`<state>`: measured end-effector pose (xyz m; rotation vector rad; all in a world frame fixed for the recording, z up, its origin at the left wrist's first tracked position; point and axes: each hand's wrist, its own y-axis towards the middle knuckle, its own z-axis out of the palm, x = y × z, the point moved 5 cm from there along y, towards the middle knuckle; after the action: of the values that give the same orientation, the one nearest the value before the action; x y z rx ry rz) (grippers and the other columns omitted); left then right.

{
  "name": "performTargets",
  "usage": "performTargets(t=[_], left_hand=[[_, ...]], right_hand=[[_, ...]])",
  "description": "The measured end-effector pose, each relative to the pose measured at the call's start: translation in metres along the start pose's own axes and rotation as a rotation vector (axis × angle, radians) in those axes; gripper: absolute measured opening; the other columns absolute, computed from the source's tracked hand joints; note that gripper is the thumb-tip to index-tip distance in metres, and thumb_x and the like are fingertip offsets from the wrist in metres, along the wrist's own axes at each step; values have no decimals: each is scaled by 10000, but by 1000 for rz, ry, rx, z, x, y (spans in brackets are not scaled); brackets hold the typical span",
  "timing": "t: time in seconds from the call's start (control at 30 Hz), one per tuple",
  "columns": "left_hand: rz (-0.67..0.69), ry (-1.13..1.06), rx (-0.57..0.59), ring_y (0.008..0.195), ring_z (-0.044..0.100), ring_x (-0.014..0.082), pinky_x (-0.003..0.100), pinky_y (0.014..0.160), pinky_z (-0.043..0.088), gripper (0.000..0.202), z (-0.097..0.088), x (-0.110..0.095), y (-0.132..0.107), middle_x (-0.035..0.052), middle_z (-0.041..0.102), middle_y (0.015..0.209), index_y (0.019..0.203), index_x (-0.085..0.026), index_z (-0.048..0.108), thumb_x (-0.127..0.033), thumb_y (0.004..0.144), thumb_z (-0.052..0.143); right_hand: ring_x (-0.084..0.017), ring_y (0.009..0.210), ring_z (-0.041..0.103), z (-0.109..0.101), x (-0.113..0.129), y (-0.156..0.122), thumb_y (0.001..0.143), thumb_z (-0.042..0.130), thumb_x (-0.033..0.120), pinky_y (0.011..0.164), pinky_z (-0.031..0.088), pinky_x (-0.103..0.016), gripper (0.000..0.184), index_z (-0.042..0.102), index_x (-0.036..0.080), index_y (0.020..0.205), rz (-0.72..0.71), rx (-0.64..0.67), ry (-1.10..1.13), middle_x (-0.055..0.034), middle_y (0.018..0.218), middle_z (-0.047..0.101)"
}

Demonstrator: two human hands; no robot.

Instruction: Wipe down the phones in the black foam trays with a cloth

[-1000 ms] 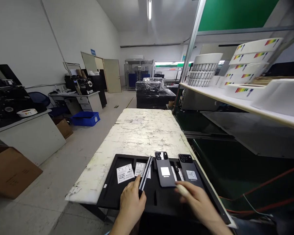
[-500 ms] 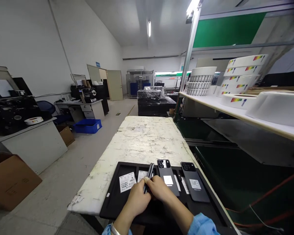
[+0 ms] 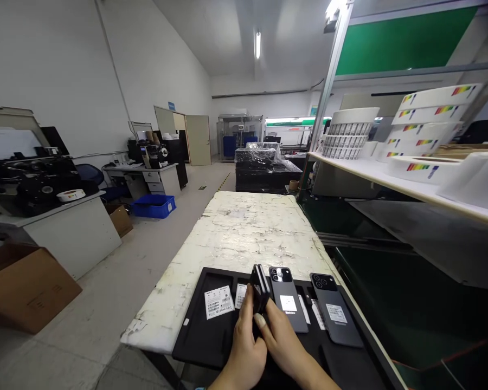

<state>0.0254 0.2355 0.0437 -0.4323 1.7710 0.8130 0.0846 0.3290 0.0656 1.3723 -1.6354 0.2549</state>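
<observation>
Between my two hands stands what looks like a pair of dark smartphones, on edge and side by side. My left hand presses flat against their left side, fingers pointing forward. My right hand closes on them from the right, with its thumb toward the near end. Below lies a black foam tray with compartments. A grey smartphone lies back up just right of my hands, and another grey smartphone is farther right. White printed labels rest at the tray's left.
The tray lies on a worn, whitish table. On the right, a shelf carries label rolls above a dark green surface. A cardboard box and a blue bin stand on the floor at left.
The held phones have turned from leaning to more upright and spread slightly, showing their edges. My hands have shifted from gripping the near end to lying along both sides. The view has swung slightly left.
</observation>
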Motion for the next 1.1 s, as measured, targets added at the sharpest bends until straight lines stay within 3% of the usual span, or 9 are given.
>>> performTargets(t=[0.17,0.33,0.7,0.9,1.1], left_hand=[[12,23,23,1488,170,235,435,1238,167,748,1,-10,-14,45,208,1614,1549,-248,170,-120,867,450],[26,32,12,1486,178,240,437,1238,180,705,0,-11,-21,39,205,1616,1547,-264,175,-152,903,441],[12,21,1,1479,206,248,450,1230,220,714,1,-9,-19,32,223,1610,1538,-286,203,-105,885,430],[3,91,-70,1441,304,274,461,1187,315,752,-4,-24,-13,84,310,1569,1527,-259,221,-104,842,489],[-40,219,-126,1439,291,315,493,1172,328,779,-4,-40,-2,92,328,1549,1525,-272,238,-206,836,594]], right_hand=[[-281,1357,471,5,-6,-22,991,433,252,1049,497,-424,563,269,230,1529,-69,12,-58,-143,1439,518],[-286,1403,408,6,-3,-27,995,421,241,1084,470,-448,599,204,232,1553,-87,30,-63,-151,1505,438],[-282,1393,423,5,-3,-25,984,429,226,1093,465,-444,611,208,236,1553,-104,12,-45,-136,1523,418],[-282,1395,420,4,-3,-24,968,438,224,1100,458,-450,635,204,214,1559,-115,-9,6,-140,1530,409],[-281,1412,395,3,4,-25,959,463,228,1146,400,-479,614,265,219,1540,-94,-10,10,-133,1542,395]])
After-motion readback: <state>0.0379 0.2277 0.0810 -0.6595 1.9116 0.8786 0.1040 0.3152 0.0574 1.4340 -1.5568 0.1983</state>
